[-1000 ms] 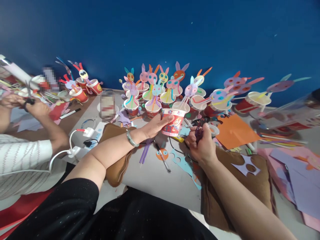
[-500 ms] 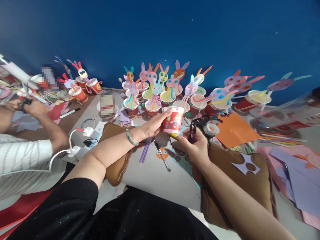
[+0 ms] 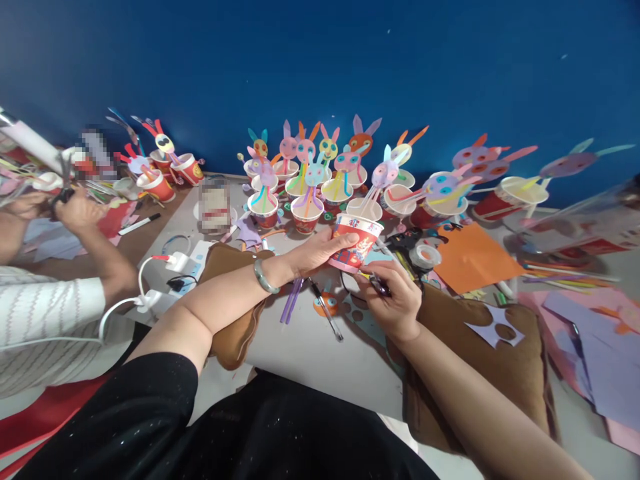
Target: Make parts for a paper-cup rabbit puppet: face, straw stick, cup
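Note:
My left hand [image 3: 323, 252] is closed around a red paper cup [image 3: 361, 241] with a white rim and printed figures, its thumb across the front. The cup leans to the right. Close below its right side, my right hand [image 3: 395, 293] is closed on dark-handled scissors [image 3: 381, 285]; their blades are mostly hidden. Beneath the hands lie a clear pen [image 3: 327, 312], purple straws [image 3: 291, 303] and an orange paper piece with blue eyes [image 3: 325, 303]. Behind the held cup stand several paper cups [image 3: 307, 217] with paper rabbit heads on strips.
A glue gun [image 3: 403, 243] and a tape roll [image 3: 425, 255] lie right of the cup, near orange paper [image 3: 473, 260]. Brown cushions [image 3: 480, 373] flank my arms. At left are a power strip [image 3: 197, 263] and a co-worker's hands [image 3: 83, 210] with scissors. A blue wall [image 3: 320, 60] stands behind.
The cup has come slightly nearer and tilted to the right in my left hand. My right hand has turned, fingers now curled over the scissors near the cup's base.

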`<state>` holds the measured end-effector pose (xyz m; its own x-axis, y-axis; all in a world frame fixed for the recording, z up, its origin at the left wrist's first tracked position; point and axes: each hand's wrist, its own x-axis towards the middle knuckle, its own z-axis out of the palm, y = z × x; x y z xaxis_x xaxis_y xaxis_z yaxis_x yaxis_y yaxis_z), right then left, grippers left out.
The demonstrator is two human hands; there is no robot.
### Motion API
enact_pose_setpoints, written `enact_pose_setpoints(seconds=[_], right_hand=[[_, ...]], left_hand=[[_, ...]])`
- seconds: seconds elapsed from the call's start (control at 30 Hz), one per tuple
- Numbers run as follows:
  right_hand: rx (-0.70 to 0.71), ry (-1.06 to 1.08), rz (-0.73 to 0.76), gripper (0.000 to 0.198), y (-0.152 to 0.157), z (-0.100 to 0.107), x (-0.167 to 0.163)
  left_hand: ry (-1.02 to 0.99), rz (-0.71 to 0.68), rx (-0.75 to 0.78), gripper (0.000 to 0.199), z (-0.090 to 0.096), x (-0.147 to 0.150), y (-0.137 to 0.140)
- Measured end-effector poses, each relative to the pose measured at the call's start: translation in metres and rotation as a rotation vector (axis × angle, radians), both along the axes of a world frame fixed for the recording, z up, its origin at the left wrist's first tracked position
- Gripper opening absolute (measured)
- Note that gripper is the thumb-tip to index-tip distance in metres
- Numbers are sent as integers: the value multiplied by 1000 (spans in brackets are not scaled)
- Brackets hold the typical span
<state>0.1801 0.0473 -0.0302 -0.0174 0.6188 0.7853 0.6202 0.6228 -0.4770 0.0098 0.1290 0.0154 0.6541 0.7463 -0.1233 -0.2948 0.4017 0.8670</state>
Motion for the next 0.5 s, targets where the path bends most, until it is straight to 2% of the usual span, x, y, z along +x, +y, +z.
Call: enact_pose_setpoints(seconds=[0.13,0.37,0.5], right_hand=[[30,-74,2,19,-2,-2,2],[1,-127,62,28,-2,-5,5],[29,-142,75,27,-3,0,4]], left_hand=[[-6,9,23,56,1,0,-2],[-15,3,20,58,-1,1,-1],[-41,27,24,47,2,2,-4]])
